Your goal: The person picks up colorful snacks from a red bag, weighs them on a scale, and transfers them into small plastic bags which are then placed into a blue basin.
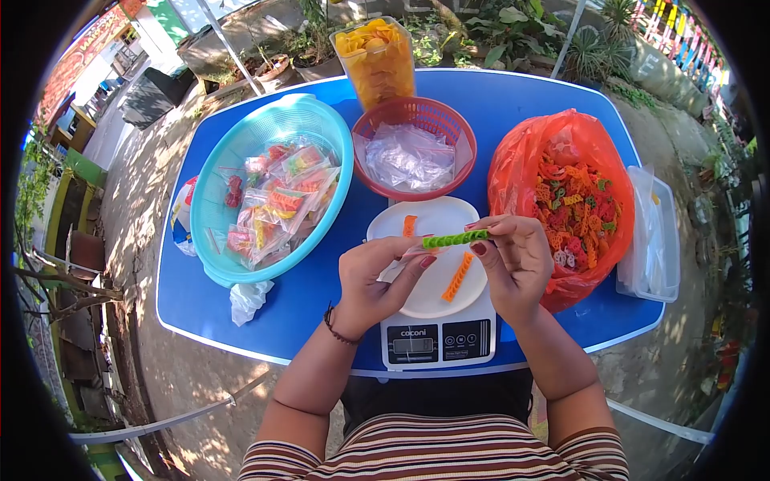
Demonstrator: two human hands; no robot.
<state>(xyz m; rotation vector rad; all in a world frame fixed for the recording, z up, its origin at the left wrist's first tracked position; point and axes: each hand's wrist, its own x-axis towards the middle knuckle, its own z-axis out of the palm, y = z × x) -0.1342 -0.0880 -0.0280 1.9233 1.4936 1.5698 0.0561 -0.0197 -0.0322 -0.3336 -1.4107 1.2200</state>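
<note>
A green ridged snack strip (453, 239) is held level above the scale's round white plate (451, 215). My left hand (377, 276) pinches its left end, with a bit of clear plastic showing by the fingertips. The other end is between the thumb and fingers of my right hand (520, 264). Two orange snack strips lie on the plate, one (457, 277) between my hands and one (409, 225) farther back. The digital kitchen scale (439, 343) sits at the table's near edge; I cannot read its display clearly.
A turquoise basket (210, 200) of packed snack bags stands left. Behind the scale is a red basket (464, 132) of clear plastic bags, with a tub of yellow chips (375, 64) beyond. On the right are a red bag (513, 176) of colourful snacks and a clear container (654, 240).
</note>
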